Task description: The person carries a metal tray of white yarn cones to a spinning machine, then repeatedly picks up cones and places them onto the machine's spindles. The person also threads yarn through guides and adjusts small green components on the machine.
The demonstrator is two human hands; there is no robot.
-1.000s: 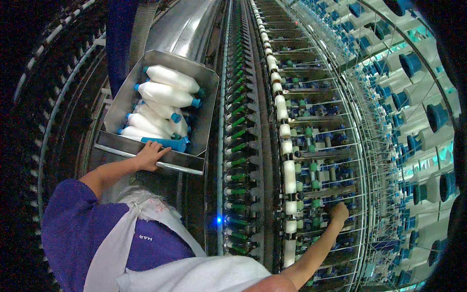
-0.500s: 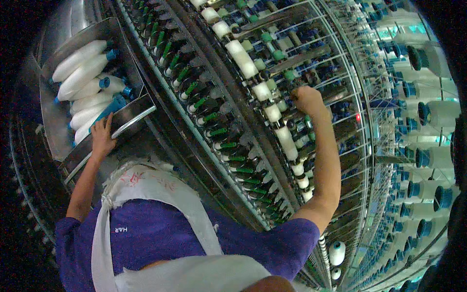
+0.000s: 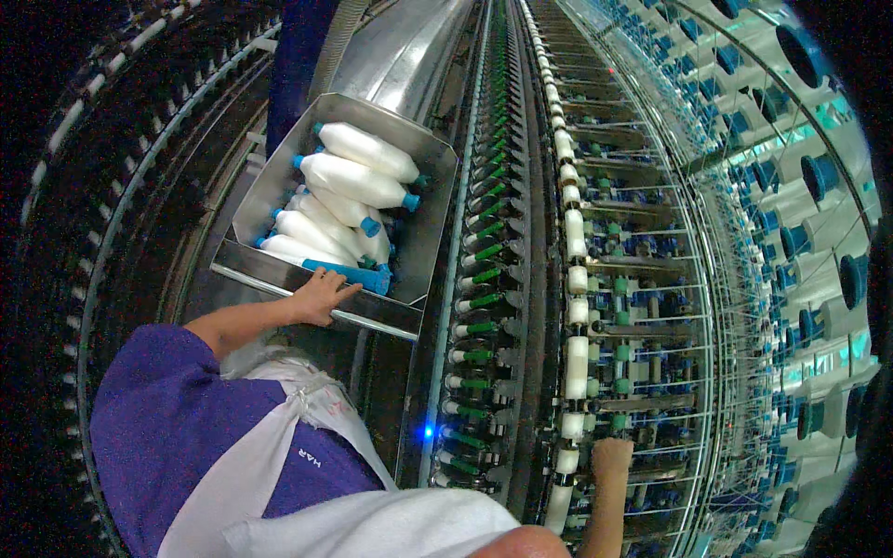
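My left hand [image 3: 324,296] lies on the near rim of a metal bin [image 3: 377,318], fingers apart, the tips touching a bare blue bobbin tube [image 3: 349,276] just inside. Behind that tube, several white yarn bobbins [image 3: 358,179] with blue ends are piled in the bin. Far over at the lower right, my right hand [image 3: 612,458] is closed among the spinning machine's parts, beside a row of white rollers [image 3: 577,367]. Its fingertips are hidden, so whatever it may hold does not show. Small green cylinders [image 3: 621,358] sit just beyond it.
A long row of spindles with green tubes [image 3: 479,302] runs between the bin and the rollers. A blue light [image 3: 428,431] glows on the machine's near rail. White yarn cones with blue ends [image 3: 819,177] hang at the right. Another machine row [image 3: 121,200] stands at the left.
The view has turned, bringing the bin nearer the middle and my right hand low in the picture. My left hand stays on the bin's rim; my right hand remains closed at the machine.
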